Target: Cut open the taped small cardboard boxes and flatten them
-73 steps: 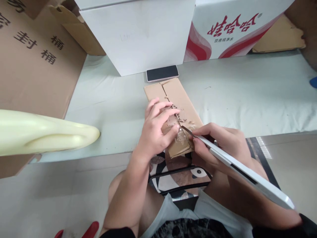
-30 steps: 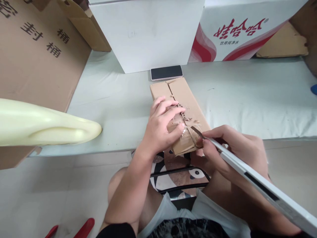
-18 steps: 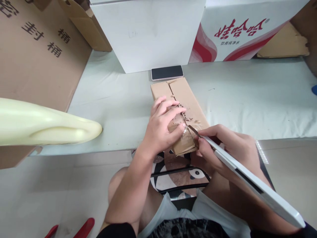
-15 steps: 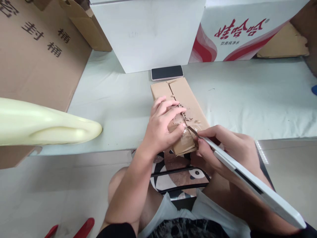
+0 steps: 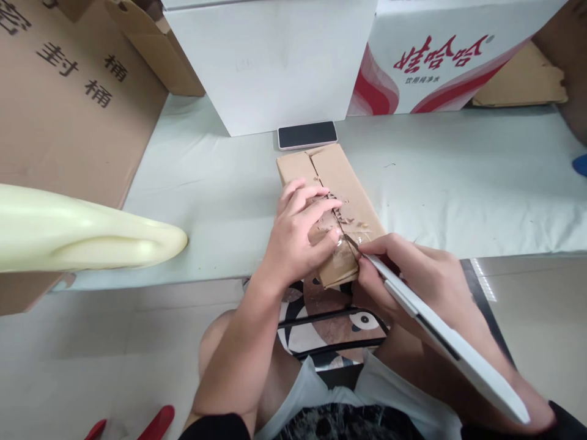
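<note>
A small brown cardboard box lies on the pale table, its near end hanging over the edge. Torn tape and scuffed paper run along its middle seam. My left hand presses down on the box's left flap, fingers curled over the seam. My right hand grips a long white utility knife like a pen. Its blade tip touches the taped seam near the box's near end, right beside my left thumb.
A black phone lies just beyond the box. A white box and a red-and-white printed carton stand at the back. A big brown carton fills the left, with a cream plastic object jutting in. My knees show below.
The knife blade has worked back and forth by a small amount along the taped seam. My left hand has stayed pressed on the box.
</note>
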Available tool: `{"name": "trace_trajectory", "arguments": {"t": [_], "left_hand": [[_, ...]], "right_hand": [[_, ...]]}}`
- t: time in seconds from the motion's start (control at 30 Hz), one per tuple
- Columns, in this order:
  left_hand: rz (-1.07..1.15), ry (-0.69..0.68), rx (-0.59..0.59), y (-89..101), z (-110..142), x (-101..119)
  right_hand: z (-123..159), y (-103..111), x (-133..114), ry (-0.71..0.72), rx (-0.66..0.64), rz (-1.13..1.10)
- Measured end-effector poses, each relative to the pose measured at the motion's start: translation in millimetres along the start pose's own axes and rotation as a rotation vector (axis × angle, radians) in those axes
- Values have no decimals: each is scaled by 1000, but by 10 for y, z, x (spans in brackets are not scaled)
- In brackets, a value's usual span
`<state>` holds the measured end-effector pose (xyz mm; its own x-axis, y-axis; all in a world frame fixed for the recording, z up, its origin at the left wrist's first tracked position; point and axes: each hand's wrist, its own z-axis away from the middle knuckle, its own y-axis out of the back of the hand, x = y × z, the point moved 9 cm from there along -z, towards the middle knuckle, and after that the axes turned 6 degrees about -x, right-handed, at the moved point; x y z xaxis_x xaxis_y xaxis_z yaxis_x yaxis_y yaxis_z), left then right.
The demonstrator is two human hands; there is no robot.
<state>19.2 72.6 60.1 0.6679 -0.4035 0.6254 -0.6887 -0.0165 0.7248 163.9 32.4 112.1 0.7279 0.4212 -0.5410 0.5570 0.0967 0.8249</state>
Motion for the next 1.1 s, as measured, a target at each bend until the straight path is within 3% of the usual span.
{"name": "trace_trajectory", "arguments": {"t": [0.13, 0.3, 0.43, 0.87, 1.1], "left_hand": [[6, -8, 11, 17, -7, 16], [4, 11, -7, 7, -17, 13], [10, -1, 16, 13, -14, 10], [9, 12, 16, 19, -22, 13], [11, 2, 7, 18, -18, -3]], "right_hand": [[38, 54, -35, 58, 45, 33], [97, 38, 58, 4, -34, 1], [59, 56, 23, 33, 4, 15], [139, 59, 64, -19, -113, -45], [66, 13, 55, 42, -57, 46]]}}
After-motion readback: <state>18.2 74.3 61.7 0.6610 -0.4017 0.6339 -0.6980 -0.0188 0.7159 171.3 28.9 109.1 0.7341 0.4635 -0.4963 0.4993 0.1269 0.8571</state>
